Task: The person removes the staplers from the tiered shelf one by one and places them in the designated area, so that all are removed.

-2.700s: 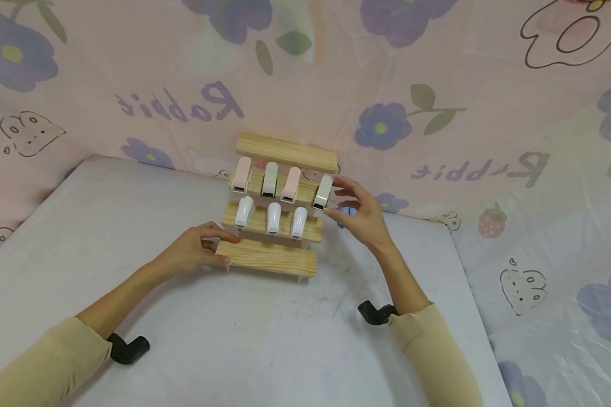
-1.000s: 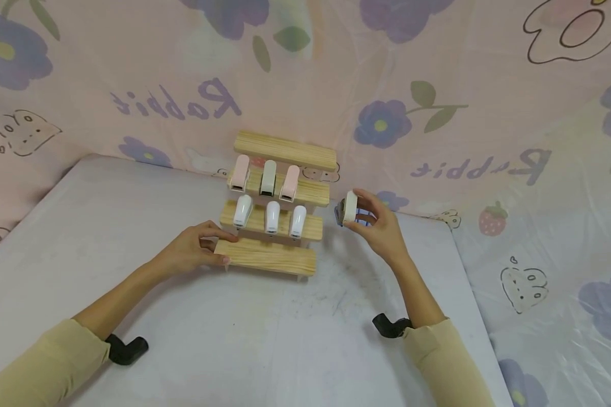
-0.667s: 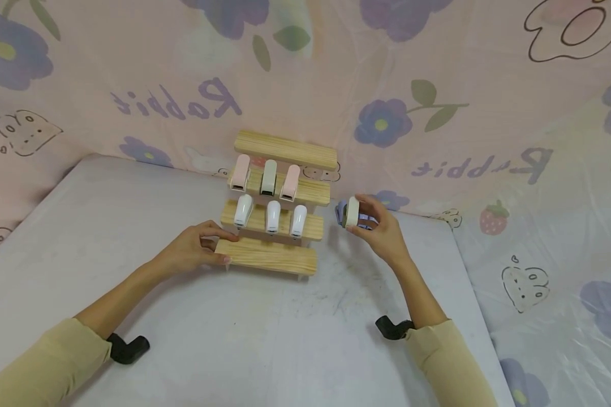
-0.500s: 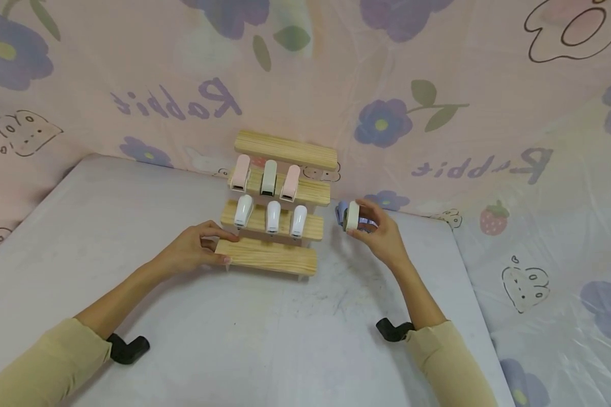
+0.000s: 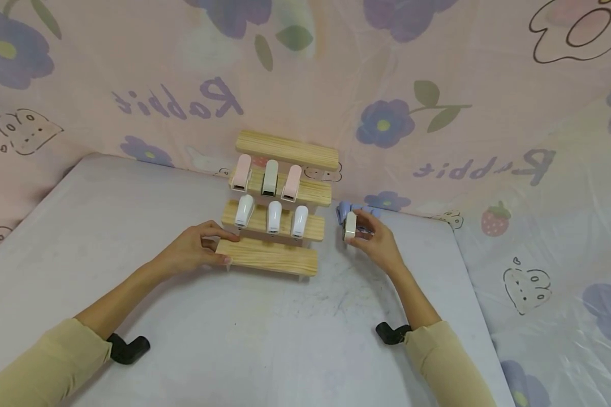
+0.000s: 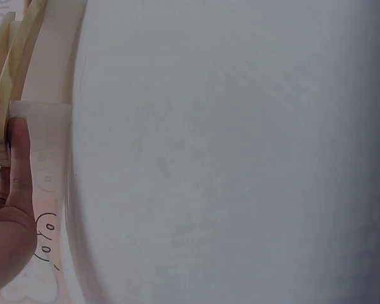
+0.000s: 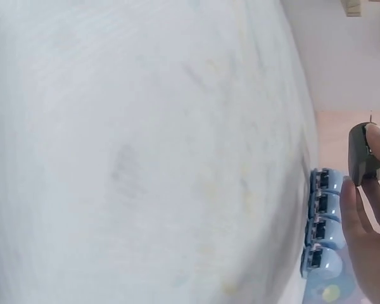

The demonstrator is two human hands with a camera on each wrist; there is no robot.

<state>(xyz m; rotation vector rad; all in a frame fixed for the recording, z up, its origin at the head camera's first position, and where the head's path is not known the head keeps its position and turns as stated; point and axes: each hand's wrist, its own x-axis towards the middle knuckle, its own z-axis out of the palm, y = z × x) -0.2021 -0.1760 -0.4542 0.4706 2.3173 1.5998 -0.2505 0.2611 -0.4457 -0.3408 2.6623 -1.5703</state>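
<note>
In the head view my left hand [image 5: 190, 249] pinches the left end of the bottom step of a wooden stepped rack [image 5: 270, 258]. The left wrist view has this hand [image 6: 11, 234] with its fingers over and under the board [image 6: 16, 73]. To the rack's right, my right hand [image 5: 379, 243] holds a small pale grey-green stapler [image 5: 350, 226] between thumb and fingers. That stapler [image 7: 360, 155] looks dark from the right wrist side. Pink staplers [image 5: 241, 172] flank a grey-green stapler [image 5: 270, 177] on the second-highest step. White staplers [image 5: 274, 216] stand one step lower.
Several blue staplers [image 7: 326, 206] stand in a row beyond my right hand, partly hidden by it in the head view. A patterned cloth [image 5: 305, 85] hangs close behind the rack. White covering [image 5: 265, 339] lies over the table, with dark smudges right of the rack.
My right hand has taken the grey-green stapler off the right end of its step, carried it right, then lowered it toward me in front of the blue staplers. My left hand stays on the rack.
</note>
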